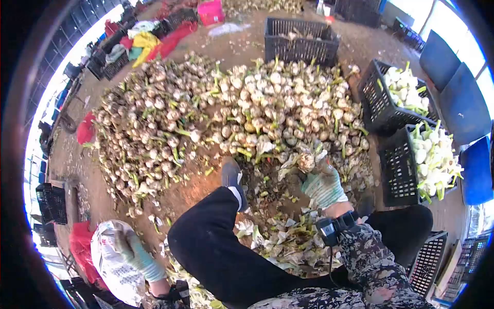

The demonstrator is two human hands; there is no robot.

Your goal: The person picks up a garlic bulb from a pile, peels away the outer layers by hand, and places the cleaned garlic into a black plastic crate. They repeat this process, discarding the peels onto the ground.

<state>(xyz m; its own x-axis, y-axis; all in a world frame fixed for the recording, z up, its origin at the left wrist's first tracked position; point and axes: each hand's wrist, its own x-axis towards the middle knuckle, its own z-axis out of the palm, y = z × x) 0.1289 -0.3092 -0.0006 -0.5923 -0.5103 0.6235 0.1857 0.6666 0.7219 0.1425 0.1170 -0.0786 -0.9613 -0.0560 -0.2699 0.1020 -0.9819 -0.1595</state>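
Observation:
Wearing a striped, dirty glove, my right hand (321,181) is closed on a garlic bulb (305,162) at the near edge of a large heap of bulbs (288,103). My left hand (135,253), gloved the same way, is at the lower left against a white sack (110,268). Its fingers are bent over the sack, and what they hold, if anything, is too unclear to tell. Peeled skins and cut leaves (288,237) lie on the ground between my legs.
Two black crates of pale trimmed bulbs, one (399,170) nearer than the other (378,98), stand at the right beside blue chairs (465,103). Another black crate (301,49) is behind the heap. A pink bucket (211,13) and coloured sacks (146,44) are farther back.

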